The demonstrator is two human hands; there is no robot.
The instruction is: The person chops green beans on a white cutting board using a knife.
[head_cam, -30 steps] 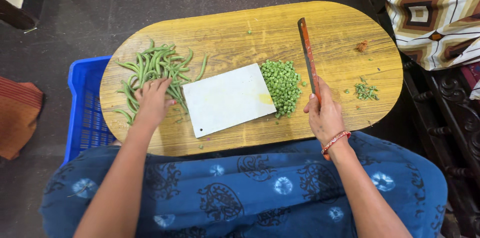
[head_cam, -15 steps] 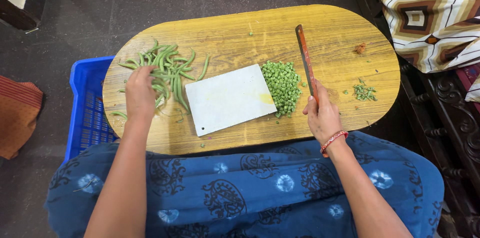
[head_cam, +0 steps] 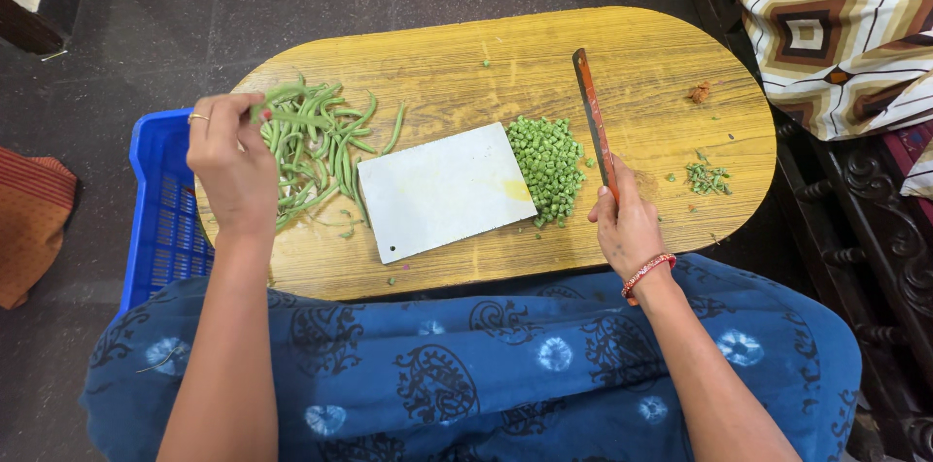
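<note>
My left hand (head_cam: 228, 166) is raised over the left end of the oval wooden table (head_cam: 632, 44), its fingers pinching green beans (head_cam: 316, 146) lifted from the loose pile. A white cutting board (head_cam: 442, 192) lies in the middle. To its right sits a heap of chopped bean pieces (head_cam: 547, 166). My right hand (head_cam: 627, 224) grips the handle of a long knife (head_cam: 593, 122), whose blade points away from me just right of the chopped heap.
A small pile of bean trimmings (head_cam: 709, 175) and an orange scrap (head_cam: 702, 91) lie at the table's right end. A blue plastic crate (head_cam: 160, 219) stands under the left edge. A patterned cushion (head_cam: 836, 15) and dark carved furniture (head_cam: 875, 219) are at right.
My left hand has gathered beans from the pile and lifted up and to the left with them. My right hand and the knife have stayed almost still.
</note>
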